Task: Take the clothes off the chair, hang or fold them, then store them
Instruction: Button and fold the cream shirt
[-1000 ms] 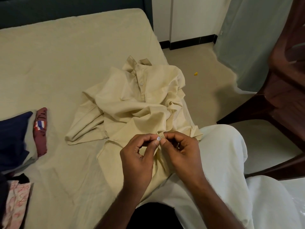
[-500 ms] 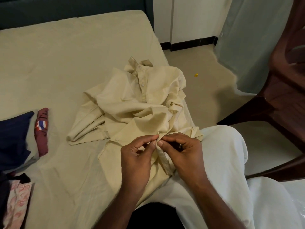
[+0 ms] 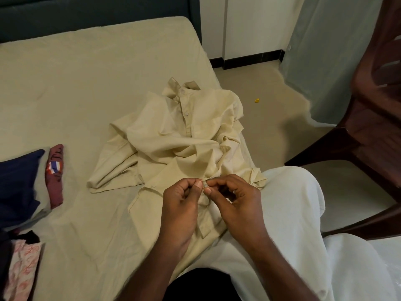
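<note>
left hand [image 3: 180, 205], right hand [image 3: 236, 203]: curled fingers pinch small round button [image 3: 205, 186] | crumpled cream shirt [image 3: 178, 140]

I am seeing a crumpled cream cotton button-up shirt [image 3: 173, 140] lying on the bed, collar pointing away, placket facing up with its upper buttons done, lower front edge trailing toward me. A dark brown plastic chair [image 3: 373, 118] is standing right.
</note>
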